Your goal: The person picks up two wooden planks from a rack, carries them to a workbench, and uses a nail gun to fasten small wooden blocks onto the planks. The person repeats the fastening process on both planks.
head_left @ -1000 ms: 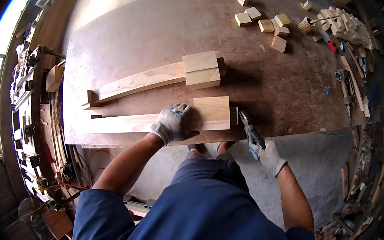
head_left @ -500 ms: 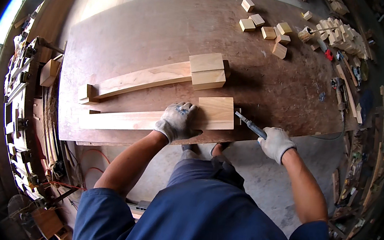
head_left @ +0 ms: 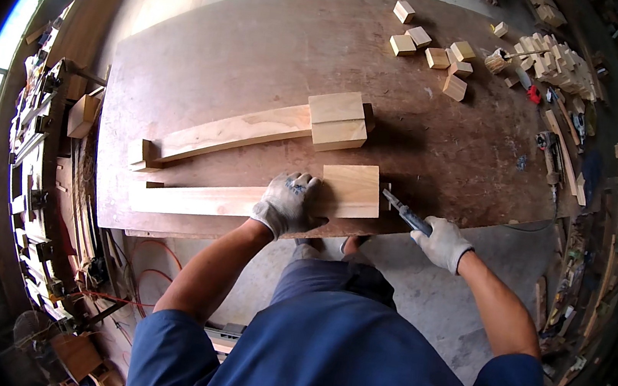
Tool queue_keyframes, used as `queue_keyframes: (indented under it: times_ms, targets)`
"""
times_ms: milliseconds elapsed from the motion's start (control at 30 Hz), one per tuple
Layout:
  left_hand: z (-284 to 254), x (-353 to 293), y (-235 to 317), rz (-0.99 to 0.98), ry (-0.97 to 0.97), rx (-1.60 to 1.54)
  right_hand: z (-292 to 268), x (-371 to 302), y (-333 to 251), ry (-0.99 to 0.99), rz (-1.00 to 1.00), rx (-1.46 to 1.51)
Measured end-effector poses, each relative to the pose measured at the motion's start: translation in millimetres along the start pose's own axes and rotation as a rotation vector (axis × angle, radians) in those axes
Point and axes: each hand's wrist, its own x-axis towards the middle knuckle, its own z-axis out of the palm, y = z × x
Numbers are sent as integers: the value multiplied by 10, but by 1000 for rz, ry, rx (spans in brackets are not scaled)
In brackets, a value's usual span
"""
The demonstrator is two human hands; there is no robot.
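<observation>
My gloved left hand (head_left: pixel 289 201) presses on a long pale wooden piece (head_left: pixel 200 199) near the table's front edge, its fingers bent over the wood beside a thick wooden block (head_left: pixel 354 191) at the piece's right end. From that block a short stub sticks out to the right. In my gloved right hand (head_left: pixel 443 243) is a hand tool (head_left: pixel 412 216) with a dark blue-grey grip and a narrow metal front. Its tip is close to the stub; contact cannot be made out. Farther back lies a similar long piece (head_left: pixel 235 131) with a two-part block (head_left: pixel 337 121) on its right end.
Several small wooden blocks (head_left: pixel 437 57) lie at the table's far right, near a heap of cut pieces (head_left: pixel 560 67). Tools and wood strips (head_left: pixel 558 154) line the right edge of the brown table (head_left: pixel 211 50). An orange hose (head_left: pixel 144 281) runs on the floor at left.
The view has shifted slightly, so the table and wood sit a little lower and farther right. My right hand and tool have tilted slightly; my left hand stays on the same piece.
</observation>
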Motion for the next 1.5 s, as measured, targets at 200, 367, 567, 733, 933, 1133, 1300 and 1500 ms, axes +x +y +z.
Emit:
queue_keyframes:
  times_ms: [200, 367, 567, 733, 933, 1133, 1300, 1500]
  targets:
    - [-67, 46, 28, 5, -53, 12, 638, 270, 527, -99, 28, 672]
    - [-21, 37, 2, 22, -6, 1, 1363, 358, 703, -358, -63, 1424]
    - [-45, 58, 30, 25, -27, -2, 1325, 334, 781, -258, 49, 1615]
    - [2, 33, 8, 49, 16, -37, 1212, 398, 801, -126, -17, 1298]
    - [247, -299, 86, 131, 201, 43, 1217, 100, 481, -100, 79, 917]
    - [289, -799, 202, 53, -88, 106, 1493, -126, 517, -67, 120, 833]
    - [202, -957, -120, -137, -292, 103, 1778, -98, 641, -56, 94, 671]
    - [14, -726, -290, -134, -218, 180, 1731, -167, 535, -30, 43, 990]
